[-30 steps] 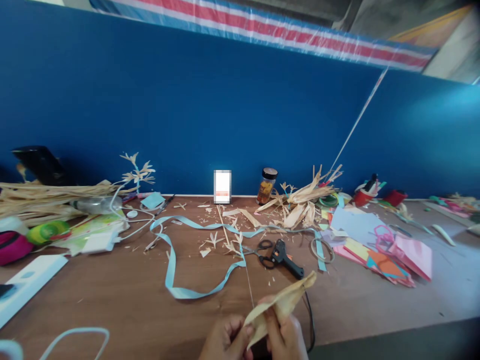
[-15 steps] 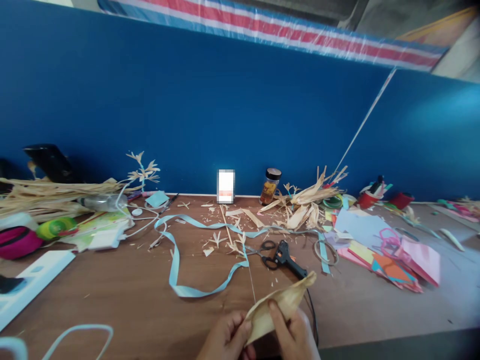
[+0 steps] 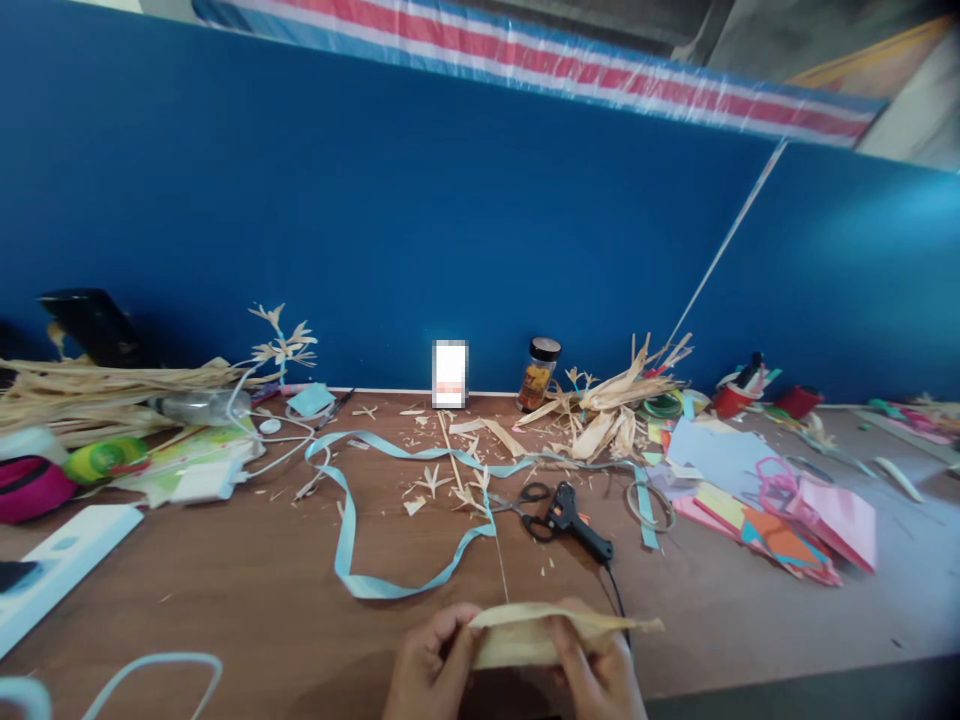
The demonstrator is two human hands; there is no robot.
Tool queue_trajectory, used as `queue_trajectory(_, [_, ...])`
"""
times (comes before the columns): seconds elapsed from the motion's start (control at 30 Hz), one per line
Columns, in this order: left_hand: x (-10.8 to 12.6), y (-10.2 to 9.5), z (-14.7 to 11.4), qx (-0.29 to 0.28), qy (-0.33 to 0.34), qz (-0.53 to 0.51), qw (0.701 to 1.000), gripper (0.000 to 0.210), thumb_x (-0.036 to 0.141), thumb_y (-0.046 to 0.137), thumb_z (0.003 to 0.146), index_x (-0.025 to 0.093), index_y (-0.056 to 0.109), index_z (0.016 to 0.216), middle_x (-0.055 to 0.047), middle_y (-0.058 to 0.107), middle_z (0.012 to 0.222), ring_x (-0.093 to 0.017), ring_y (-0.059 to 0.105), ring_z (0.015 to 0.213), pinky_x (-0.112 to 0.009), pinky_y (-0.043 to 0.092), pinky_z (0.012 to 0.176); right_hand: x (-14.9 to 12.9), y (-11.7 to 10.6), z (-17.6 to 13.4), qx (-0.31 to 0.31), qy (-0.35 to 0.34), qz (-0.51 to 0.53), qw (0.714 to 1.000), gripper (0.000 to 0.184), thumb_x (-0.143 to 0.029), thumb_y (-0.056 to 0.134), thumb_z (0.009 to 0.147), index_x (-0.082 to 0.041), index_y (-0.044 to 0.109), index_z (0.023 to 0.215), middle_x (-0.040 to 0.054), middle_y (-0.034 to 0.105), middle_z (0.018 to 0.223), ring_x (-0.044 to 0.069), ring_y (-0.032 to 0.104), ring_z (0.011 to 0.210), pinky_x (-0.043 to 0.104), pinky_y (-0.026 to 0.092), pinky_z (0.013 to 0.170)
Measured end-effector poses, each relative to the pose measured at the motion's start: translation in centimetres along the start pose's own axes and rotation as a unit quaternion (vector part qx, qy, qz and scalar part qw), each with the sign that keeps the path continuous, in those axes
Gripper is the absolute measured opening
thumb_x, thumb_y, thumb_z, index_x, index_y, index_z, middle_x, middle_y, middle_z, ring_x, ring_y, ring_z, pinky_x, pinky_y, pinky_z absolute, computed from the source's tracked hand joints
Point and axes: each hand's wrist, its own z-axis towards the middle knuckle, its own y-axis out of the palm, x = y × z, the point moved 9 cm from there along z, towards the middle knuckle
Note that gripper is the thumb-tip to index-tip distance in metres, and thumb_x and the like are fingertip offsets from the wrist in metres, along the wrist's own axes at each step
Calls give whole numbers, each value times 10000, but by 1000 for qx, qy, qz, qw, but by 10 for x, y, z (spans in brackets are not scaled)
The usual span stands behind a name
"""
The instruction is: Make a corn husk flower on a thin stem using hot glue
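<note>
A pale dried corn husk (image 3: 517,640) is stretched between my hands low in the view, its narrow tip pointing right. My left hand (image 3: 435,660) pinches its wide left end. My right hand (image 3: 596,665) grips it nearer the right, thumb on the near face and the other fingers behind. Beyond them lie a black glue gun (image 3: 574,520) and scissors (image 3: 536,510). A light blue ribbon (image 3: 367,583) loops over the table to the left. Husk flowers (image 3: 469,492) lie near the ribbon's end.
A jar with a black lid (image 3: 538,375) and a lit phone (image 3: 450,373) stand by the blue partition (image 3: 375,200). Dried husks (image 3: 615,410) are heaped beside the jar. Coloured papers (image 3: 787,535) lie right; a white power strip (image 3: 67,570) lies left. The glue gun's cord runs near my right hand.
The husk has turned from a slant rising to the right to nearly level. Both hands still hold it, and the right hand has shifted slightly. The view has moved a little.
</note>
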Motion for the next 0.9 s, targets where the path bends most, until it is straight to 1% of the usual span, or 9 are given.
queue_trajectory(0.13, [19, -18, 2, 9, 57, 69, 996, 355, 452, 467, 738, 141, 635, 763, -15, 576, 656, -162, 488, 667, -199, 371, 611, -11, -34, 9, -9, -49, 138, 989, 623, -658, 475, 623, -131, 591, 935, 80, 601, 678, 138, 500, 493, 235, 414, 457])
queue_trajectory(0.2, [19, -15, 4, -40, 64, 128, 989, 322, 393, 436, 768, 146, 636, 725, -15, 585, 649, -158, 494, 652, -196, 360, 599, -22, -59, 14, 28, -48, 168, 984, 635, -678, 423, 642, -131, 599, 912, 126, 616, 735, 178, 556, 565, 247, 426, 452])
queue_trajectory(0.27, [15, -3, 3, -111, 67, 198, 972, 276, 316, 441, 762, 151, 639, 660, -8, 582, 603, -144, 493, 603, -190, 334, 551, -39, -73, 16, 48, -46, 104, 992, 475, -534, 439, 738, -144, 598, 959, 148, 625, 849, 209, 582, 725, 269, 456, 557])
queue_trajectory(0.33, [11, 9, 0, -162, 74, 249, 952, 212, 250, 476, 720, 159, 648, 638, -1, 582, 578, -128, 484, 562, -186, 301, 510, -59, -55, 13, -30, -75, -24, 996, 340, -421, 565, 689, -183, 629, 924, 111, 648, 830, 208, 585, 735, 269, 456, 607])
queue_trajectory(0.4, [11, 19, -3, -187, 87, 269, 941, 165, 199, 499, 674, 165, 658, 651, 9, 576, 576, -110, 459, 536, -184, 275, 492, -67, -22, 4, -127, -116, -117, 978, 301, -344, 651, 606, -223, 651, 882, 55, 663, 769, 180, 588, 664, 218, 432, 540])
queue_trajectory(0.43, [13, 22, -4, -190, 91, 270, 939, 153, 180, 505, 653, 164, 656, 645, 16, 562, 564, -102, 440, 528, -183, 266, 488, -67, -2, -3, -186, -136, -139, 963, 252, -322, 663, 584, -230, 666, 818, 29, 661, 701, 155, 580, 594, 187, 403, 480])
queue_trajectory(0.5, [16, 24, -4, -184, 83, 261, 944, 135, 157, 504, 624, 154, 638, 612, 32, 512, 529, -92, 400, 516, -181, 252, 479, -59, 25, -13, -239, -156, -162, 945, 127, -298, 628, 619, -232, 671, 717, -11, 634, 590, 101, 529, 460, 156, 346, 405])
queue_trajectory(0.67, [16, 17, 0, -145, 26, 166, 975, 80, 195, 528, 623, 130, 574, 623, 38, 461, 537, -90, 393, 528, -178, 277, 481, -43, 31, -10, -169, -145, -186, 957, 90, -253, 571, 683, -204, 643, 661, -13, 612, 568, 89, 511, 466, 150, 325, 412])
queue_trajectory(0.9, [7, 22, -1, -142, -6, -16, 990, 229, 329, 575, 666, 129, 556, 778, 2, 530, 651, -111, 449, 592, -207, 358, 554, -46, 24, -4, -124, -111, -187, 968, 178, -301, 509, 745, -177, 607, 664, 19, 611, 631, 119, 539, 582, 174, 373, 515])
